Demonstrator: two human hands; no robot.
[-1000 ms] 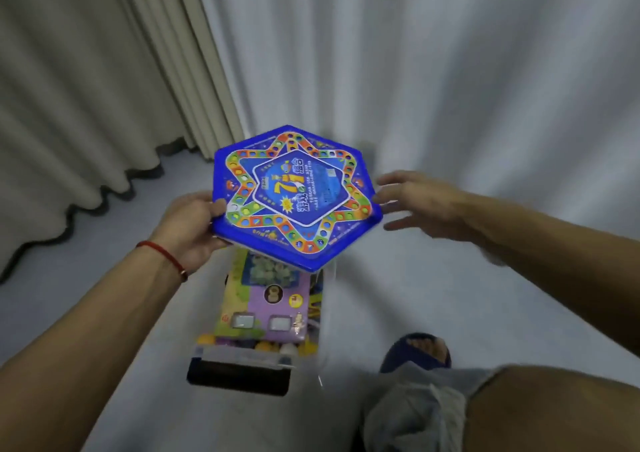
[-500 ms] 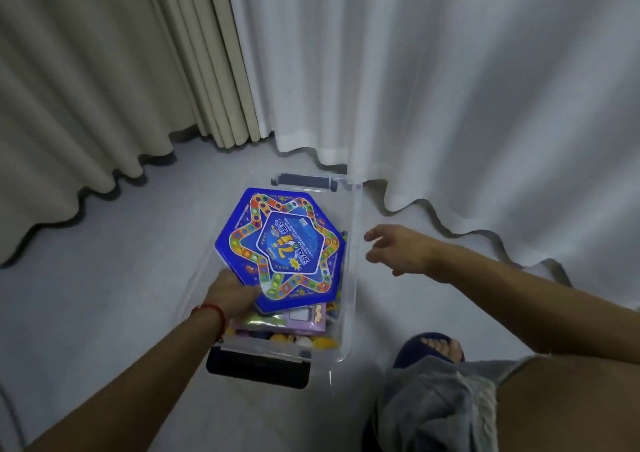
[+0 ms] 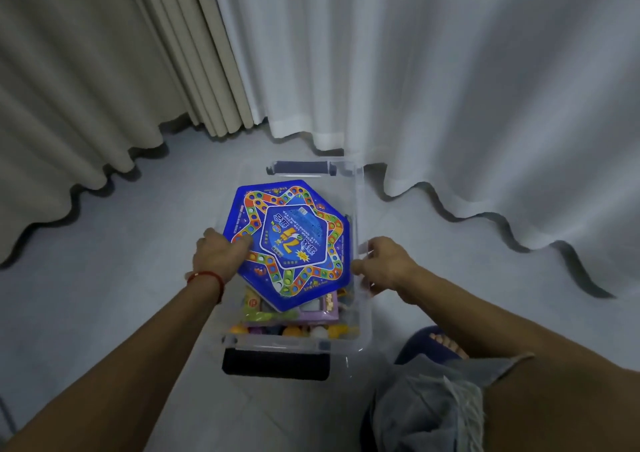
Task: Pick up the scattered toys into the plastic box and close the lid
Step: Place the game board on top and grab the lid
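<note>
A clear plastic box [image 3: 360,316] with dark handles stands open on the grey floor. A blue hexagonal board game box [image 3: 291,243] lies flat on top of the toys inside it. My left hand [image 3: 218,254] holds the game's left edge, thumb on its top face. My right hand [image 3: 384,266] is at the box's right wall, fingers curled toward the rim beside the game's right edge. Under the game lie a purple toy pack [image 3: 322,309] and several small coloured toys [image 3: 294,330]. No lid is in view.
Beige curtains [image 3: 86,70] hang at the back left and white curtains [image 3: 450,70] at the back and right, their hems close behind the box. My knee in denim shorts [image 3: 429,406] and a foot in a dark slipper [image 3: 433,344] are at the lower right.
The game box came down from mid-air into the plastic box and settled flat on the toys. My right hand moved in from the right to the box's right wall.
</note>
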